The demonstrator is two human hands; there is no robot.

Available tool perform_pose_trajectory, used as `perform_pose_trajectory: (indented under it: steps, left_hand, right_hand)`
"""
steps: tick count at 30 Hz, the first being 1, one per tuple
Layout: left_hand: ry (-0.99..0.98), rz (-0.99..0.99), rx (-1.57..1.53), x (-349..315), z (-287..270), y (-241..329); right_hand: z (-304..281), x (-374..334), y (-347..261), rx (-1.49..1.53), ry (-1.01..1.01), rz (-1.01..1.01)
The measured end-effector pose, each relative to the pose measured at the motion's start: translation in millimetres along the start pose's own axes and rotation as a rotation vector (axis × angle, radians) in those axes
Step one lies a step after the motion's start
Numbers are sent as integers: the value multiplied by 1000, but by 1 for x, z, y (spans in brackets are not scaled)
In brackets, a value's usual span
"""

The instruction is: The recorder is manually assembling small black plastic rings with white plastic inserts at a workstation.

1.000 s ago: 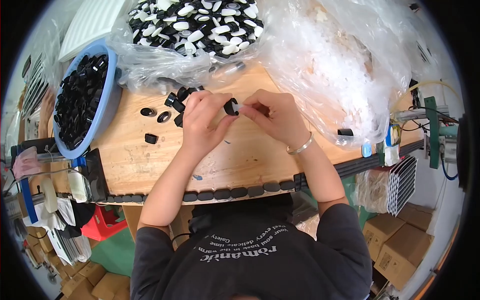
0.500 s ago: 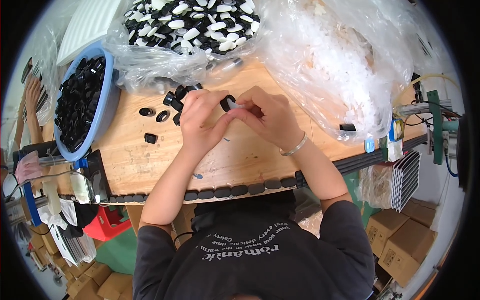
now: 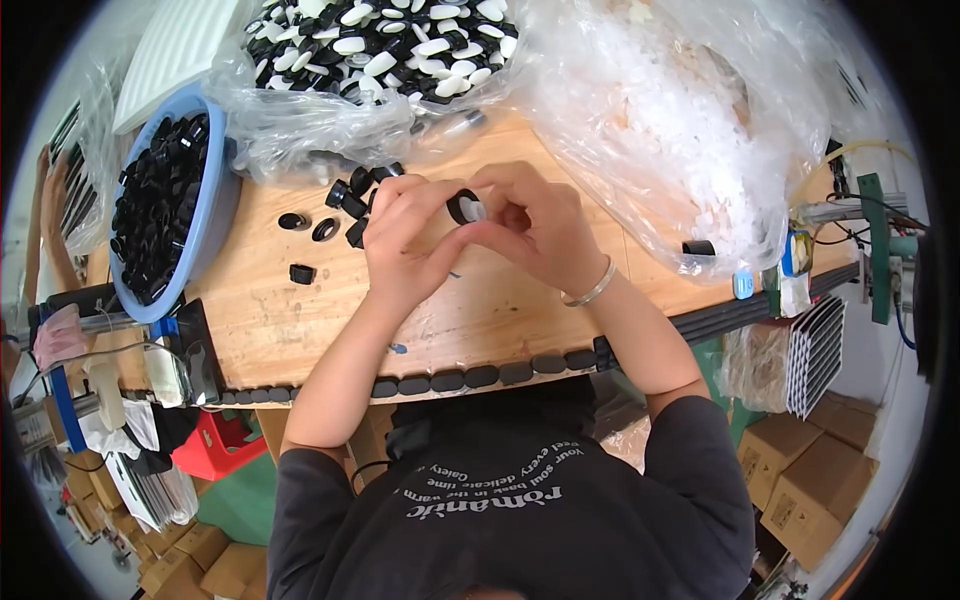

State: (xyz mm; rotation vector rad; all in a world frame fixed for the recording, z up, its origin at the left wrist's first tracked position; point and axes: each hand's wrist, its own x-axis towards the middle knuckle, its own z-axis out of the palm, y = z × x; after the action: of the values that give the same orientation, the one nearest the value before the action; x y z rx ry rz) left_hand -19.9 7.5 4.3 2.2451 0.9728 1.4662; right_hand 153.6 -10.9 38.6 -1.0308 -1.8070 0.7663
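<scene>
Above the wooden bench (image 3: 300, 340) a small round black cap (image 3: 457, 207) is held between my two hands. A translucent white insert (image 3: 477, 211) shows at its mouth, partly inside; how deep it sits I cannot tell. My left hand (image 3: 400, 235) grips the cap from its left side with the fingertips. Curled around the right side, my right hand (image 3: 540, 225) has its thumb and index finger at the cap and insert. Several loose black caps (image 3: 350, 200) lie just beyond and left of my left hand, and a single black cap (image 3: 302, 273) lies nearer.
A blue basin (image 3: 215, 215) full of black caps stands at the left. At the back, a plastic bag (image 3: 310, 130) holds black and white pieces. A clear bag (image 3: 640, 200) of translucent white pieces lies right, with a black cap (image 3: 698, 247) by its edge. Another person's hand (image 3: 60, 190) shows far left.
My right thumb and fingers have moved from pinching the white insert to closing around the cap. The insert now shows at the cap's mouth. My left hand has barely moved.
</scene>
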Motion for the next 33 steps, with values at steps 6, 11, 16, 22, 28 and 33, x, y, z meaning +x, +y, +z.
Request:
perform_pose_trajectory:
  steps: [6, 11, 16, 22, 28, 33]
  left_hand:
    - [-8, -110, -123, -2, -3, -5]
    - [11, 19, -65, 0, -2, -6]
    - [0, 33, -40, -1, 1, -7]
    - [28, 50, -27, 1, 4, -7]
    - [17, 71, 8, 0, 6, -7]
    - [16, 89, 11, 0, 8, -8]
  right_hand:
    - [0, -2, 18, 456, -91, 377]
    - [5, -1, 15, 428, -133, 420]
    - [6, 0, 14, 405, -106, 449]
    - [7, 0, 15, 505, -116, 523]
    - [18, -3, 25, 561, -73, 487]
    - [22, -3, 27, 568, -16, 502]
